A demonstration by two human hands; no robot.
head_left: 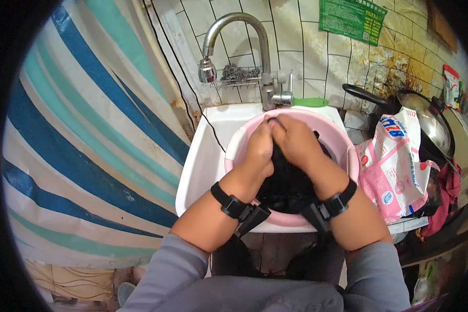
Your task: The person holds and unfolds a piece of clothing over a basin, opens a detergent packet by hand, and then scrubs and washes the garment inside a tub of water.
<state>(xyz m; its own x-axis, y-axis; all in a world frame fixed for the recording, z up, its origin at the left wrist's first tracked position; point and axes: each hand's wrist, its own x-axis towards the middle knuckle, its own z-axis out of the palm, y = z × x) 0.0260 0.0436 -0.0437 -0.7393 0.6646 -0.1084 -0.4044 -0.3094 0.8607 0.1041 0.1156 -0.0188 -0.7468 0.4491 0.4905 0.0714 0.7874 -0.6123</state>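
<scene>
A pink basin [352, 165] sits in the white sink [196, 169], and a dark bundle of black cloth [283, 190] lies inside it. Over the basin, my left hand [259, 148] is closed, with its fingertips against the other hand. My right hand [298, 143] is closed beside it, fingers curled inward. A bit of the black cloth shows between and above my fingers, and more hangs down beneath them. Much of the cloth is hidden by my hands and forearms. Each wrist wears a black strap with a buckle.
A curved metal faucet [239, 18] rises behind the basin, near a wire rack with steel wool [239, 73] and a green-handled object [309, 102]. On the right are a pink-and-white plastic bag [392, 166] and a lidded pan [429, 122]. A striped curtain [99, 130] hangs left.
</scene>
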